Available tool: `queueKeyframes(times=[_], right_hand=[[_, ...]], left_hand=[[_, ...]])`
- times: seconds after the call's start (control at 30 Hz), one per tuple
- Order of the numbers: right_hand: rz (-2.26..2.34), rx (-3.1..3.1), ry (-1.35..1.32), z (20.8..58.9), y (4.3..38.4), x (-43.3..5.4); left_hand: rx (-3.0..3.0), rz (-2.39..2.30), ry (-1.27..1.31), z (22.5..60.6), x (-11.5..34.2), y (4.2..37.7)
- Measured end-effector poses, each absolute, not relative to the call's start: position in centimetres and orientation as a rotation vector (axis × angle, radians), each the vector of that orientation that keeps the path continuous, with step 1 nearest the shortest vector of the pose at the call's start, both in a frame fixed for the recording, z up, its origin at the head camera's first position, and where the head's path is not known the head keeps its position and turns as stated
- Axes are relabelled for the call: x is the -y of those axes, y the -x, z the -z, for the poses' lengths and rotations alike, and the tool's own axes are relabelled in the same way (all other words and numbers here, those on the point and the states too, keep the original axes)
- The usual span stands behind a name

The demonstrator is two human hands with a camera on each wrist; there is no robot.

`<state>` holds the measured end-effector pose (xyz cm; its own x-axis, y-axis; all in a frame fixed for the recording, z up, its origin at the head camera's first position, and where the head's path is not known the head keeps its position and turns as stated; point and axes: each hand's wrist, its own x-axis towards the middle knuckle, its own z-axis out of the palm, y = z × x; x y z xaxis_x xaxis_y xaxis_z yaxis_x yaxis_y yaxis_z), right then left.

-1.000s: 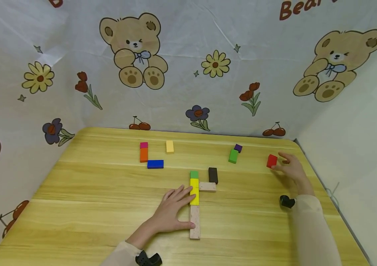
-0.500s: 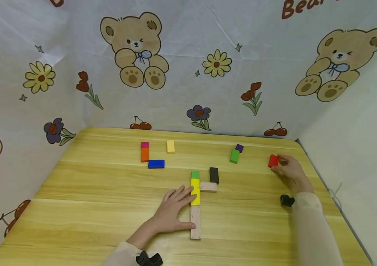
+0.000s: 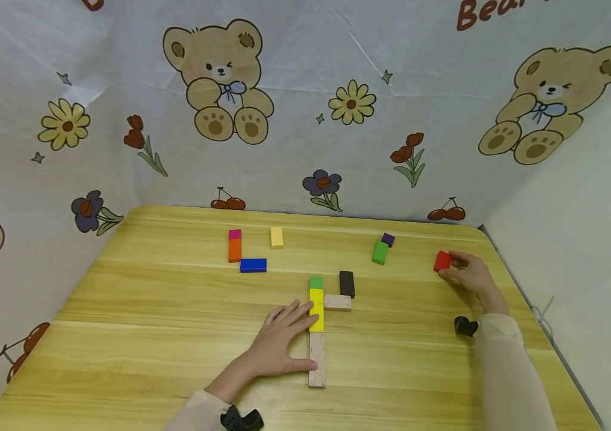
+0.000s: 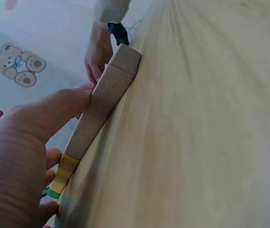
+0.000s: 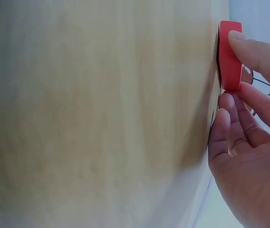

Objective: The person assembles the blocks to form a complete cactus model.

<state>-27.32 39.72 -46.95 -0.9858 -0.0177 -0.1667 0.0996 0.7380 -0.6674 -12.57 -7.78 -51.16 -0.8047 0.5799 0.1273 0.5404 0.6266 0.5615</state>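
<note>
In the head view my left hand [image 3: 278, 344] lies spread at the table's centre. Its fingertips rest on a yellow block [image 3: 317, 323], and the thumb touches a plain wooden block [image 3: 317, 347] in line with it. A small green block [image 3: 316, 282] caps the far end of that row. At the right side of the table my right hand [image 3: 472, 275] pinches a red block [image 3: 442, 261] between thumb and index finger. The right wrist view shows the thumb on the red block [image 5: 230, 59], low at the table surface; the other fingers are curled below it.
Right of the row are a short plain block [image 3: 338, 303] and a black block [image 3: 347, 284]. Farther back lie a green block [image 3: 380, 252], a purple block [image 3: 388, 240], a blue block [image 3: 253, 265], an orange block [image 3: 235, 250], a pink block [image 3: 235, 234] and a pale yellow block [image 3: 277, 237].
The right hand's index finger has come in from apart to meet the red block, which is now pinched. The left hand has stayed in place on the row.
</note>
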Motion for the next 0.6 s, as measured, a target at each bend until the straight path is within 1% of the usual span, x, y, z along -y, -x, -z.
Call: queueKeyframes(times=[0.27, 0.6], right_hand=[[1.134, -2.780, -0.096, 47.28, 27.12, -39.92], [1.361, -2.743, -0.141, 46.91, 26.40, -38.93]], left_hand=[[-2.770, -0.922, -0.953, 51.00, 7.76, 12.55], [-2.781, -0.907, -0.950, 51.14, 7.74, 12.52]])
